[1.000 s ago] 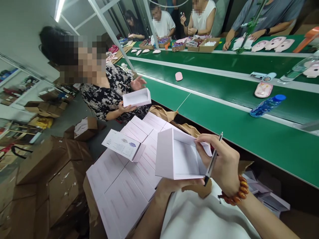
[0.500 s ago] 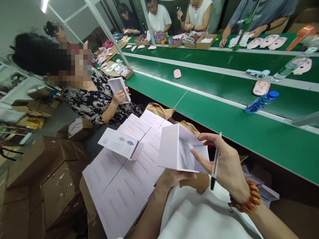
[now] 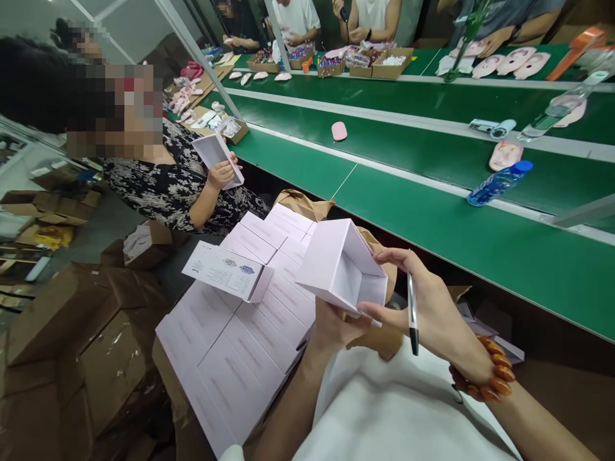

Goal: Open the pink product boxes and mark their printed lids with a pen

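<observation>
An open white cardboard box (image 3: pixel 323 259) is tilted in front of me, its hollow inside facing right. My left hand (image 3: pixel 336 330) supports it from below, fingers partly hidden behind it. At the box's open end is my right hand (image 3: pixel 430 304), thumb by the lower edge and fingertips by the upper edge. A pen (image 3: pixel 412 307) sticks out between that hand's fingers, tip downward. Just left, another white box with a printed side (image 3: pixel 223 272) lies on top of closely packed white boxes (image 3: pixel 247 349).
A green conveyor table (image 3: pixel 408 211) runs along the far side, carrying a blue-capped bottle (image 3: pixel 500 184) and a pink pouch (image 3: pixel 339 131). To the left, a co-worker in a patterned top (image 3: pixel 177 173) holds a similar open box (image 3: pixel 218 160). Brown cartons (image 3: pixel 72 358) stand lower left.
The open box has moved slightly up and left and turned, showing its inside differently. My right thumb has shifted from inside the box toward its lower edge. The view has swung slightly.
</observation>
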{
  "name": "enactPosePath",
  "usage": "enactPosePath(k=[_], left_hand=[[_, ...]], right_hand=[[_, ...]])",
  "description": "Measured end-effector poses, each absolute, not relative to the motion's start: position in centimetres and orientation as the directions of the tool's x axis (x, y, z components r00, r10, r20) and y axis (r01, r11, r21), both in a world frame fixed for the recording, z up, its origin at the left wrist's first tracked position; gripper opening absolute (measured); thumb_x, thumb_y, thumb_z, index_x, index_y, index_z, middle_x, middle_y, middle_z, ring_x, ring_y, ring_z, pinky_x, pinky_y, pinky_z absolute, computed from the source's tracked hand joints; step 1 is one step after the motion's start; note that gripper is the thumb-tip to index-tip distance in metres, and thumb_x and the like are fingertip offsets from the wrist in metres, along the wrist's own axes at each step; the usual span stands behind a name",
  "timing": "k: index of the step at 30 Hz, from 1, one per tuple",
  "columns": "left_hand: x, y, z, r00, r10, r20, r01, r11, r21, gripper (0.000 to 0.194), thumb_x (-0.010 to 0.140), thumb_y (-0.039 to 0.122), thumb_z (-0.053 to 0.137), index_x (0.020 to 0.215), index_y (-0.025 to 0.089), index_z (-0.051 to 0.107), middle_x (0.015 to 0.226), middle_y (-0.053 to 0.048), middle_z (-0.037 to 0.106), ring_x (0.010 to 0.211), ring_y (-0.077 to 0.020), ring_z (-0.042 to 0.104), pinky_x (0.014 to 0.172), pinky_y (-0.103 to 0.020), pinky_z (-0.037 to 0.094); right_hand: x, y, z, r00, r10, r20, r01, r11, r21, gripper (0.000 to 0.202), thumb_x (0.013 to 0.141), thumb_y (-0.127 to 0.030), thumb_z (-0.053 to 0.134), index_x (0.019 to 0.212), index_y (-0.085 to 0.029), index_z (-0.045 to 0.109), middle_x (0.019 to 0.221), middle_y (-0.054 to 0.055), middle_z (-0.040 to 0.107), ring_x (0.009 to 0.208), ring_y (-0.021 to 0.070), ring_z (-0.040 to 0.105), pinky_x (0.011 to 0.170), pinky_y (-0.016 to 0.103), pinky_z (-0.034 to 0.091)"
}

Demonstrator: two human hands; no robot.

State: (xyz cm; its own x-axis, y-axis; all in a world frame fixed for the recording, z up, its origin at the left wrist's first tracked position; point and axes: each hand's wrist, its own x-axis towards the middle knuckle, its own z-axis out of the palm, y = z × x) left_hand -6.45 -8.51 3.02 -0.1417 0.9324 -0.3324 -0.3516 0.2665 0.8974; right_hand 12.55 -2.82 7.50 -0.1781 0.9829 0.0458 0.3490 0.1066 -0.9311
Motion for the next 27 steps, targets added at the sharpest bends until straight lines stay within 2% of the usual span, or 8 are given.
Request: enactPosePath(k=[2,4,6,8,13,17,22,27], left_hand=[[-7.2,-8.2,2.4,-0.108,0.928,-0.355,-0.367,0.295,0.882,0.101,0.046,0.027,0.123,0.132,0.024,0.071,0.128,-0.013,0.091,0.138,-0.0419,0.084,0.111,-0.049,0.074],[-7.9,-8.1,1.8,-0.053,0.925,-0.376,-0.377,0.33,0.865,0.102,0.044,0.021,0.119,0.133,0.023,0.069,0.123,-0.012,0.091,0.128,-0.0408,0.087,0.104,-0.049,0.076],[-8.3,-8.2,1.4,0.024,0.928,-0.371,-0.381,0.351,0.855,0.095,0.049,0.021,0.117,0.131,0.022,0.069,0.117,-0.012,0.091,0.116,-0.0391,0.089,0.096,-0.049,0.077],[-8.4,-8.5,1.4,0.064,0.93,-0.362,-0.387,0.358,0.85,0.089,0.054,0.024,0.115,0.131,0.022,0.07,0.116,-0.011,0.091,0.115,-0.0382,0.089,0.093,-0.048,0.076],[-8.1,-8.6,2.1,0.036,0.914,-0.405,-0.41,0.383,0.828,0.102,0.048,0.023,0.119,0.136,0.027,0.067,0.129,-0.01,0.089,0.136,-0.0379,0.084,0.106,-0.046,0.074],[-7.5,-8.3,2.1,0.092,0.923,-0.372,-0.428,0.375,0.823,0.104,0.055,0.041,0.123,0.141,0.029,0.064,0.126,-0.01,0.09,0.128,-0.0362,0.086,0.104,-0.048,0.074],[-7.0,-8.4,1.4,0.086,0.922,-0.377,-0.454,0.374,0.809,0.104,0.051,0.04,0.124,0.136,0.031,0.064,0.132,-0.012,0.09,0.128,-0.0372,0.086,0.104,-0.049,0.074],[-6.6,-8.4,1.8,0.045,0.924,-0.38,-0.408,0.364,0.837,0.115,0.042,0.035,0.126,0.139,0.033,0.064,0.134,-0.013,0.09,0.14,-0.0435,0.082,0.122,-0.06,0.069]], right_hand=[[12.7,-2.9,7.7,-0.184,0.981,0.064,0.356,0.128,-0.926,0.079,0.083,-0.073,0.104,0.139,-0.029,0.069,0.152,0.014,0.082,0.14,0.0409,0.082,0.11,0.052,0.072],[12.8,-3.0,7.8,-0.188,0.979,0.081,0.38,0.148,-0.913,0.077,0.085,-0.074,0.102,0.14,-0.03,0.069,0.151,0.013,0.083,0.134,0.0392,0.084,0.109,0.051,0.072],[12.8,-3.2,8.0,-0.194,0.976,0.094,0.426,0.171,-0.889,0.075,0.087,-0.073,0.1,0.141,-0.03,0.068,0.147,0.013,0.084,0.128,0.0383,0.085,0.105,0.05,0.072],[12.8,-3.6,8.0,-0.201,0.971,0.129,0.475,0.212,-0.854,0.072,0.09,-0.067,0.097,0.144,-0.03,0.067,0.145,0.013,0.085,0.124,0.0376,0.087,0.101,0.049,0.073],[12.7,-4.5,7.7,-0.203,0.938,0.28,0.595,0.346,-0.726,0.074,0.091,-0.055,0.093,0.153,-0.029,0.062,0.142,0.014,0.086,0.113,0.038,0.089,0.091,0.049,0.075],[12.9,-4.6,7.6,-0.178,0.931,0.318,0.636,0.356,-0.685,0.071,0.09,-0.057,0.092,0.149,-0.027,0.066,0.133,0.014,0.088,0.109,0.0399,0.09,0.086,0.049,0.075],[13.2,-4.7,7.7,-0.171,0.948,0.269,0.64,0.314,-0.702,0.079,0.093,-0.066,0.087,0.156,-0.025,0.063,0.132,0.016,0.086,0.109,0.0417,0.09,0.087,0.051,0.075],[13.6,-5.1,7.6,-0.149,0.973,0.177,0.599,0.231,-0.767,0.095,0.088,-0.069,0.093,0.167,-0.032,0.056,0.141,0.014,0.084,0.121,0.0442,0.088,0.095,0.056,0.075]])
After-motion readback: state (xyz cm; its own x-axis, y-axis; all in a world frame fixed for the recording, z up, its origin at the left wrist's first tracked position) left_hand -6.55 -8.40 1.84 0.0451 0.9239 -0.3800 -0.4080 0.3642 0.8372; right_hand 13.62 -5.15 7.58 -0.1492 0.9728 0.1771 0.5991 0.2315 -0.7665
